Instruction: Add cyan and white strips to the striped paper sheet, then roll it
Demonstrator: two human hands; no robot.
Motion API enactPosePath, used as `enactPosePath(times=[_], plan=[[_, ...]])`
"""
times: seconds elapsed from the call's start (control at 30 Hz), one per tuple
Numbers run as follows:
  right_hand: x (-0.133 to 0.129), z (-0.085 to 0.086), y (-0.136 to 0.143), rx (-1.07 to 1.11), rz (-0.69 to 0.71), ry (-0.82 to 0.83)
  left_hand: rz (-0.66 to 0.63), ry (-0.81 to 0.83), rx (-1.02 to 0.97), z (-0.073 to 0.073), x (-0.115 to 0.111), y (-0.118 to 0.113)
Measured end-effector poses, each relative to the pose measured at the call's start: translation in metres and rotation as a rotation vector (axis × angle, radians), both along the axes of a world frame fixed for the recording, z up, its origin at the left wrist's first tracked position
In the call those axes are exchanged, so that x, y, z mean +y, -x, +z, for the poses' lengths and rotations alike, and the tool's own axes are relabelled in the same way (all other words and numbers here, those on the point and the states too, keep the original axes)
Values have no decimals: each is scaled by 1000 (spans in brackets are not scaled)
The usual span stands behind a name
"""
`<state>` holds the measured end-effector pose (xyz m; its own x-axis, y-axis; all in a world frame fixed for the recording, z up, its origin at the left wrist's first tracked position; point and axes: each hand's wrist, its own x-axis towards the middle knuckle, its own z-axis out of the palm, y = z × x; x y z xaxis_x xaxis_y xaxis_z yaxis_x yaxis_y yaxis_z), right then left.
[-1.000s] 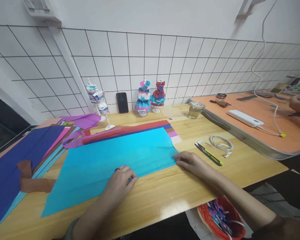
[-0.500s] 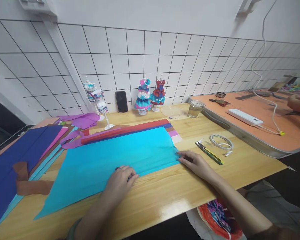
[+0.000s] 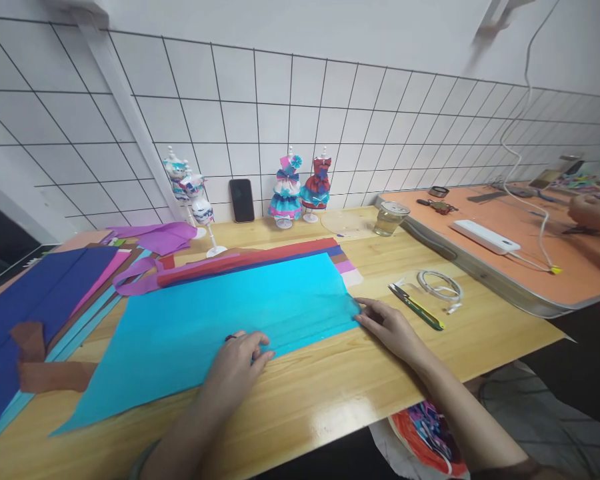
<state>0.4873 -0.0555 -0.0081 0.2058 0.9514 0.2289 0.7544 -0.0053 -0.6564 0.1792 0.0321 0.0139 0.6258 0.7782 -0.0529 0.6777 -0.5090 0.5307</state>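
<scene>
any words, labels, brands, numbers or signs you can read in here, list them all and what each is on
No text can be read anywhere in this view.
Blue sheet under the hands: no lettering shows.
Phone against the wall: dark face, nothing legible.
Long white device on the orange surface: a small dark mark, too small to make out.
Snips: any marking is too small to read.

Left hand [image 3: 237, 363] palm down, fingers loosely bent, thumb parted slightly from forefinger. Left forearm [image 3: 185, 427] slants up and rightward from the lower edge. Right hand [image 3: 387, 328] turned inward, thumb below forefinger, tips pointing left. Right forearm [image 3: 455, 400] long, bare, reaching in from lower right.
</scene>
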Motion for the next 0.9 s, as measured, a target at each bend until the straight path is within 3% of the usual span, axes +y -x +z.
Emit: enactPosePath(times=[0.9], plan=[[-4, -5, -3, -92, -54, -8, -12, -89, 46, 2, -3, -1]])
